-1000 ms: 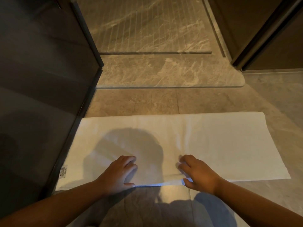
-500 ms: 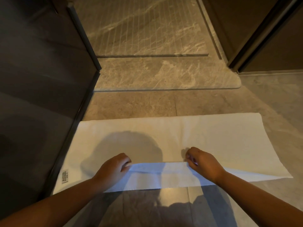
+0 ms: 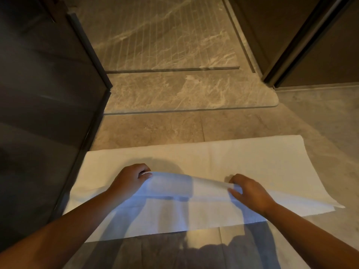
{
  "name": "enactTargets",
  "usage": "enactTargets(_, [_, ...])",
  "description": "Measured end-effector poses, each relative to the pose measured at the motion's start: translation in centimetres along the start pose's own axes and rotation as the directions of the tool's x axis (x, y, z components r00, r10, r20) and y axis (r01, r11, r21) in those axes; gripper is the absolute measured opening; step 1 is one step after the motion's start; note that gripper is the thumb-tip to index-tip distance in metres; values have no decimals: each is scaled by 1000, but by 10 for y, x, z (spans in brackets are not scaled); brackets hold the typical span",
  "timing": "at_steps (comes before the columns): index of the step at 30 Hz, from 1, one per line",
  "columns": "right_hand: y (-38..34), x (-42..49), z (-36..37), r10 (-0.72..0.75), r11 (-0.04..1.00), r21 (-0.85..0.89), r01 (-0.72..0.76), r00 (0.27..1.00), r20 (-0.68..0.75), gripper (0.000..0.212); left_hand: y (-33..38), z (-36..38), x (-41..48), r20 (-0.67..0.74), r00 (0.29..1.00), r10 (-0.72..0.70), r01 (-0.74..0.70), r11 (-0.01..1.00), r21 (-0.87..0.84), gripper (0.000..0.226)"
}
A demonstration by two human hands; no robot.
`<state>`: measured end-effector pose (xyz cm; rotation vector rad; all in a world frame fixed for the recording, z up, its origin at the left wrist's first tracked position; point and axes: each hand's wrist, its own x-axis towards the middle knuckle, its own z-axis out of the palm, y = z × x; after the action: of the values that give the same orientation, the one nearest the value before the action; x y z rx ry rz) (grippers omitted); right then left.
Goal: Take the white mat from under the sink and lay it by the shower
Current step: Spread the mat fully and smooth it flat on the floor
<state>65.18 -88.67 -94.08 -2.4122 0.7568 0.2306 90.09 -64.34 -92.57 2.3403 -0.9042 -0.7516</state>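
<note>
The white mat lies folded on the tiled floor, crosswise in front of the shower threshold. My left hand pinches the top layer's near edge at the left of centre. My right hand grips the same edge further right. Between the hands the top layer is lifted off the lower one and arches up; the lower layer stays flat on the floor beneath it.
A dark glass shower panel stands along the left, its bottom rail touching the mat's left end. The ribbed marble shower floor lies beyond the threshold. A dark door frame stands at the right. My shadow falls on the near tiles.
Both hands took hold of the mat's top layer at its near edge and raised it forward, exposing more of the lower layer. The view tilted slightly down.
</note>
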Motion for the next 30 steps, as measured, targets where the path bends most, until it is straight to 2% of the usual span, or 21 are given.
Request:
enactTargets(4, [1, 14, -16, 51, 996, 80, -39, 986, -159, 8, -8, -10, 11, -18, 997, -74, 73, 997, -34, 11])
enactTargets(12, [-18, 65, -38, -58, 997, -61, 38, 919, -390, 7, -27, -42, 30, -61, 986, -158, 157, 987, -22, 17])
enactTargets(18, [-21, 91, -40, -92, 988, -156, 21, 882, -462, 11, -31, -49, 43, -108, 974, -197, 205, 976, 68, 19])
enactTargets(22, [-19, 103, -36, 12, 994, -92, -62, 886, -464, 12, -28, -59, 59, -179, 968, -178, 209, 963, 172, 14])
enactTargets(30, [-29, 137, -49, 102, 993, 14, -114, 824, -557, 12, -10, -80, 98, -267, 959, -92, 167, 947, 274, 13])
